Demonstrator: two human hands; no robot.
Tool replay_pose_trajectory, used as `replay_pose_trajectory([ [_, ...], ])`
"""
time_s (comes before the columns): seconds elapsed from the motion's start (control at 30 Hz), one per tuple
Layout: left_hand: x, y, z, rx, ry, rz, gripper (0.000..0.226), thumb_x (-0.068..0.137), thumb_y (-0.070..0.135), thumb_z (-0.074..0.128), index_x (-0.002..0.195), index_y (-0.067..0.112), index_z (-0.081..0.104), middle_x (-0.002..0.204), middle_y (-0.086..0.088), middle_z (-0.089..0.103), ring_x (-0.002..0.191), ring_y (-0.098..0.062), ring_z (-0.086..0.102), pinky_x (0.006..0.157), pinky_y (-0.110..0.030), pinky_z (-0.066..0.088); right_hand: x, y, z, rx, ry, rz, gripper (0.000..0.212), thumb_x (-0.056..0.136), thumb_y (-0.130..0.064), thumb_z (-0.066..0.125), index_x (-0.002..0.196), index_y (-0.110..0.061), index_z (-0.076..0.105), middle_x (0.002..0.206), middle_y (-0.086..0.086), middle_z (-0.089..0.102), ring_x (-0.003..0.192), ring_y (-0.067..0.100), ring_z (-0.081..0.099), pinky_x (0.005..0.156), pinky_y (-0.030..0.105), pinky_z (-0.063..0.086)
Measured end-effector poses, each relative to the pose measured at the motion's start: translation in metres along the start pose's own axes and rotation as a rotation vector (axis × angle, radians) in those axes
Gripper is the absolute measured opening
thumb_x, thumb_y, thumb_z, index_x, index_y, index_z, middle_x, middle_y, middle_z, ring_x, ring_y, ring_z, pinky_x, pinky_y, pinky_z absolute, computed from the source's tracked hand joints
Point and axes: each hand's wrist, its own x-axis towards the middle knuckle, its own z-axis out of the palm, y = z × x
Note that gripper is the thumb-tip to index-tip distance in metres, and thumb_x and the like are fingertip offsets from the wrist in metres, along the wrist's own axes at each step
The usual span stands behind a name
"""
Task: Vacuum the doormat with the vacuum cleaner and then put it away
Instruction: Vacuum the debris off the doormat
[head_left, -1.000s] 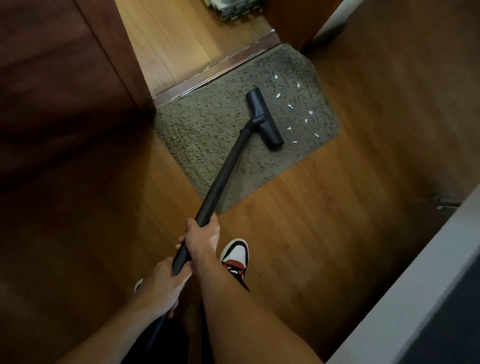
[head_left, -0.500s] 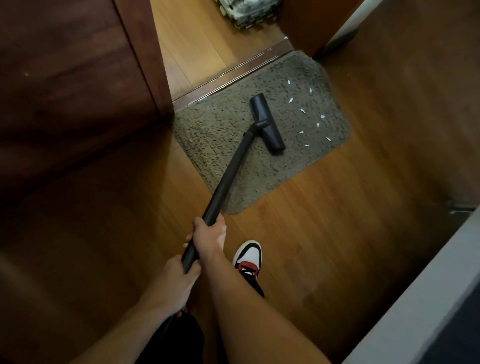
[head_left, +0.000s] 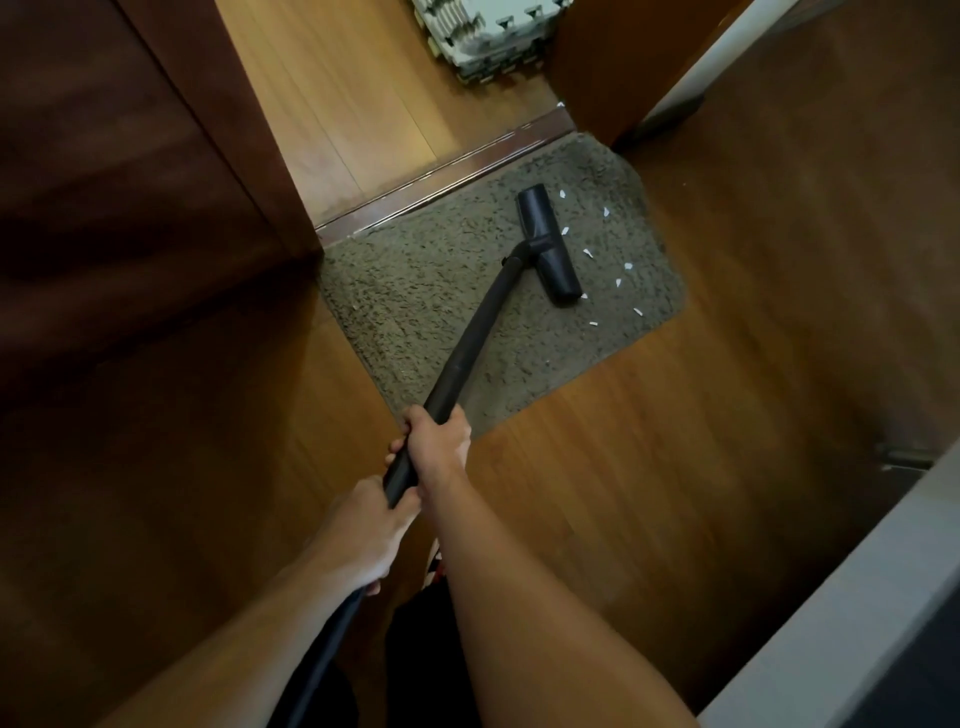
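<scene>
Wood-plank floor (head_left: 649, 493), shaggy doormat (head_left: 431, 291), rigid black vacuum tube (head_left: 470, 348), T-shaped nozzle (head_left: 546, 236)

The doormat (head_left: 426, 291) is a fuzzy grey-brown rug with round corners. It lies flat on the wood floor (head_left: 649, 467), with its far edge right against the door sill (head_left: 447, 171). The vacuum cleaner's black head (head_left: 548, 244) sits on the right half of the doormat. Small white scraps (head_left: 587, 253) lie on the doormat just to the right of the head. A long black pipe (head_left: 478, 332) slants up from the head, and a black hose (head_left: 322, 660) hangs down from its near end.
</scene>
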Motion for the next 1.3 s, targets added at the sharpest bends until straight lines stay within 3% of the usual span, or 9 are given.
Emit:
replay_pose_trajectory([
  [0.37,0.031,0.042,0.015,-0.103,-0.039,0.015,0.033,0.099,0.040,0.051,0.090,0.008,0.055,0.059,-0.008,0.053,0.038,-0.020,0.049,0.040,-0.027,0.044,0.038,-0.033,-0.020,-0.008,0.035,-0.029,0.031,0.096,-0.007,0.060,0.124,-0.009,0.049,0.069,0.009,0.054,0.043,0.017,0.053,0.048,0.031,0.051],
  [0.6,0.038,0.055,0.023,-0.131,-0.018,0.028,0.036,0.099,0.038,0.051,0.079,0.009,0.053,0.055,-0.007,0.052,0.038,-0.020,0.049,0.039,-0.026,0.042,0.045,-0.045,-0.028,-0.018,0.055,-0.063,0.019,0.097,-0.005,0.059,0.113,-0.010,0.050,0.065,0.008,0.052,0.040,0.015,0.050,0.042,0.027,0.047],
  [0.83,0.027,0.030,0.013,-0.163,-0.034,0.028,0.034,0.099,0.036,0.052,0.081,0.007,0.054,0.060,-0.010,0.053,0.038,-0.020,0.048,0.040,-0.027,0.042,0.026,-0.027,-0.015,-0.029,0.041,-0.061,0.027,0.097,-0.006,0.059,0.123,-0.009,0.049,0.068,0.008,0.051,0.041,0.015,0.051,0.044,0.028,0.049],
  [1.3,-0.021,-0.066,-0.027,-0.128,-0.035,0.015,0.037,0.102,0.035,0.047,0.078,0.008,0.051,0.055,-0.006,0.048,0.031,-0.015,0.044,0.038,-0.025,0.039,-0.034,0.051,0.046,-0.001,-0.011,-0.013,0.019,0.096,-0.007,0.059,0.108,-0.013,0.046,0.073,0.011,0.051,0.043,0.017,0.053,0.046,0.031,0.051],
])
